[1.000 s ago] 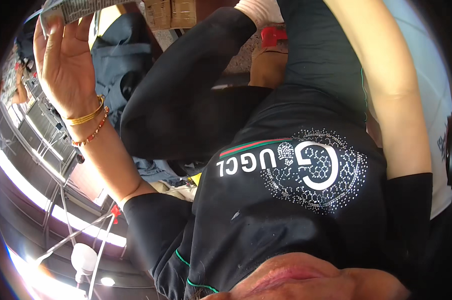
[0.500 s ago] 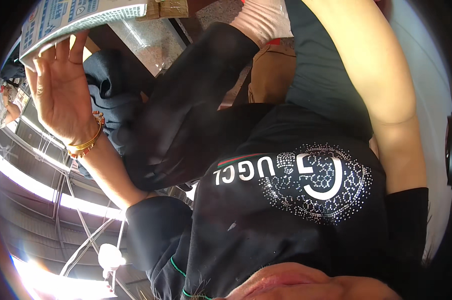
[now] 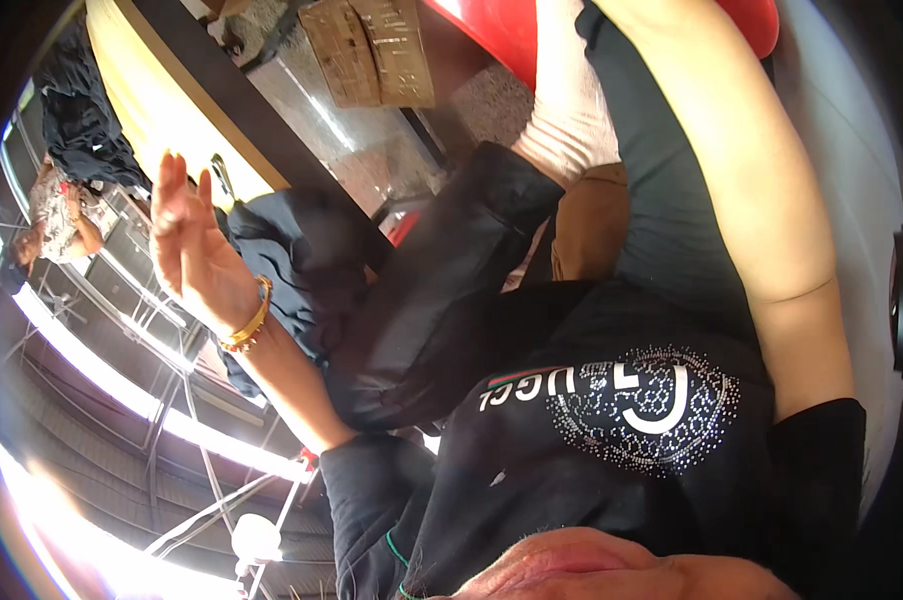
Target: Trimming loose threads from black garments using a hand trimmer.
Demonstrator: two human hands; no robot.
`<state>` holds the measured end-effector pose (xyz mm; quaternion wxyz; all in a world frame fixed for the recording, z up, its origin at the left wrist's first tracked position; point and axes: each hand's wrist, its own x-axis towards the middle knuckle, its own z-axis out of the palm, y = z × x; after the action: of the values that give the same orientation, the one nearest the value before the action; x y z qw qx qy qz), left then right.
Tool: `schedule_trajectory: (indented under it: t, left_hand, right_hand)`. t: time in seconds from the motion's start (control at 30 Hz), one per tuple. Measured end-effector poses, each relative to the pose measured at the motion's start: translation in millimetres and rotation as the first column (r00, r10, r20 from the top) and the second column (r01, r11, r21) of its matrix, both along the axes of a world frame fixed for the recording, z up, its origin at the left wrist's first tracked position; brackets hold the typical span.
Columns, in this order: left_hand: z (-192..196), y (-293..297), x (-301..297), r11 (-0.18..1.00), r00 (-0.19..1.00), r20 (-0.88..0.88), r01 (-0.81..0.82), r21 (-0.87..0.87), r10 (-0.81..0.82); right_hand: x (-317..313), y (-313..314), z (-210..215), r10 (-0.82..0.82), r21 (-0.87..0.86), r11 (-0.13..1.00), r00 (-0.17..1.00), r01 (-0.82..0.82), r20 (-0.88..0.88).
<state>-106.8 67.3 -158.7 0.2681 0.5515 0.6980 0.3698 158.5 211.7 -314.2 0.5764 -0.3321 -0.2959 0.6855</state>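
One hand—the left hand (image 3: 202, 260)—is showing: its fingers are pointing upward, loosely bent and partly spread, and are gripping nothing. The fingertips are overlapping a smooth, pale-yellow panel (image 3: 162, 95) in view; whether they are touching it cannot be told. Just right of the palm and wrist, dark cloth (image 3: 302, 230) is lying in soft, matte, rounded folds. A small black object (image 3: 222, 178), slim and curved, is resting against the panel near the fingertips. A smooth gold bracelet (image 3: 254, 324) and a beaded bracelet (image 3: 240, 346) are encircling the wrist.

The right arm (image 3: 762, 190) is extending past the upper edge. The right hand is lying outside the view—its opening and its hold cannot be told.

Farther out, a dark strip (image 3: 207, 75) is bordering the panel along a straight side, and a crumpled black cloth heap (image 3: 82, 120) is lying toward the left rim. The person is wearing a black shirt (image 3: 592, 510) bearing white lettering and a ring of shiny dots, smooth black trousers (image 3: 442, 290) and a ribbed, pale sock (image 3: 577, 125). Beyond the knee, brown cardboard (image 3: 367, 50) is presenting flat, creased faces above a speckled floor (image 3: 502, 105). A glossy red surface (image 3: 497, 30) is curving alongside the sock. At lower left, a rounded white bulb (image 3: 257, 538) is hanging beneath ribbed roofing.
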Motion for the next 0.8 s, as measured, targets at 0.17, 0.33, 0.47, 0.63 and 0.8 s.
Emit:
schedule_trajectory:
  t: [0.17,0.33,0.47,0.63,0.8]
  left_hand:
    - [1.1,-1.7,0.4,0.998,0.995,0.081,0.054,-0.014,-0.052]
    - [1.8,-3.5,-11.4,0.995,0.987,0.138,0.088,-0.052,-0.080]
    - [-8.2,1.2,5.7,0.987,0.991,0.011,-0.133,-0.085,0.135]
    - [-32.2,-2.9,-0.2,0.950,0.984,-0.165,-0.107,-0.293,0.060]
    - [-38.7,-4.7,-0.4,0.937,0.790,-0.579,-0.015,-0.350,-0.203]
  right_hand:
    - [5.1,2.9,-2.4,0.148,-0.057,0.989,0.949,-0.137,0.279]
    - [-3.6,-3.3,4.2,0.479,-0.154,0.876,0.785,-0.458,0.393]
    - [0.2,4.5,0.8,0.611,-0.220,0.787,0.682,-0.576,0.401]
    - [-4.1,-0.1,-16.3,0.581,-0.140,0.808,0.735,-0.572,0.349]
    - [-8.2,-1.6,-35.0,0.557,-0.151,0.815,0.682,-0.560,0.474]
